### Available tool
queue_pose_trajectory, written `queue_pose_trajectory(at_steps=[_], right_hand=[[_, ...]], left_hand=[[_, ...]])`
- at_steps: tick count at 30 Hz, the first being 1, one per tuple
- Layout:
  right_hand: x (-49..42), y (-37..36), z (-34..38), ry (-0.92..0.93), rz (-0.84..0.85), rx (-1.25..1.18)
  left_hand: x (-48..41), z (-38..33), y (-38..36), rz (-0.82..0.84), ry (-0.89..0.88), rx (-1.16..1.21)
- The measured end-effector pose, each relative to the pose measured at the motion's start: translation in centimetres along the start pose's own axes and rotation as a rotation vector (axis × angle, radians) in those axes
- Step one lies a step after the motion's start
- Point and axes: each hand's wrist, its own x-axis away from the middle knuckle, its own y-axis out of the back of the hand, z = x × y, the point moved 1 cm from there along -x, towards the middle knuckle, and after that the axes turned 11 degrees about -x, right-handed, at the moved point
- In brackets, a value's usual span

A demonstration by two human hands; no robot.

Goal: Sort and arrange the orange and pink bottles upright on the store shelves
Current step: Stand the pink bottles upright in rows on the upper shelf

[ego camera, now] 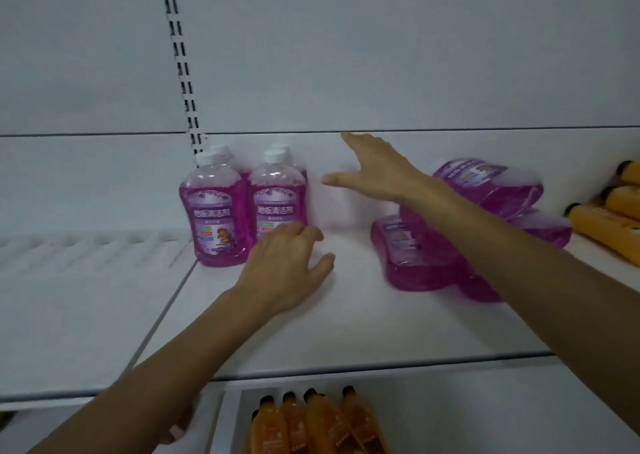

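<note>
- Under the front edge of the main shelf (346, 332), on the lower shelf (467, 419), upright orange bottles (311, 422) stand together, dark caps on and orange liquid inside.
- Mid-shelf, our left grip (284, 266) is loosely curled and empty at the foot of the front standing pink bottle (277, 208); we cannot tell whether it touches.
- To the right, the fallen pink bottles (485, 190) lie heaped on their sides, full of pink liquid.
- Toward the back left, the four standing pink bottles (214, 211) form a block, white caps on.
- Our right grip (374, 173) is spread flat and holds nothing, above the bare gap between block and heap.
- We judge that pink sorting is partway done. Next we must grasp the top fallen bottle, turn it cap-up, and set it beside the block.
- At the shelf's right edge, the lying orange bottles (609, 225) wait.
</note>
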Motion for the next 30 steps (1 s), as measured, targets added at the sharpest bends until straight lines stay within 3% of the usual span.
queue_pose_trajectory(at_steps=[5, 11, 16, 19, 26, 30], right_hand=[[0.8, 6.9, -6.1, -0.153, -0.018, 0.054], [2.1, 11.1, -14.0, -0.355, -0.194, -0.102], [1.9, 10.4, -16.8, -0.591, 0.205, -0.354], [1.3, 10.1, -17.2, -0.575, 0.241, -0.431], [1.8, 10.1, -16.8, -0.477, 0.078, -0.635], [1.7, 10.9, -14.6, -0.324, -0.081, -0.863]], left_hand=[[-5.6, -7.2, 1.7, -0.037, -0.063, 0.056], [-9.9, -13.8, -1.3, 0.168, 0.0, 0.244], [-11.1, -14.7, -2.6, 0.205, -0.01, 0.234], [-11.5, -14.6, -3.2, 0.218, 0.022, 0.313], [-11.2, -15.0, -3.1, 0.209, 0.027, 0.359], [-10.2, -15.7, -1.8, 0.114, 0.054, 0.769]])
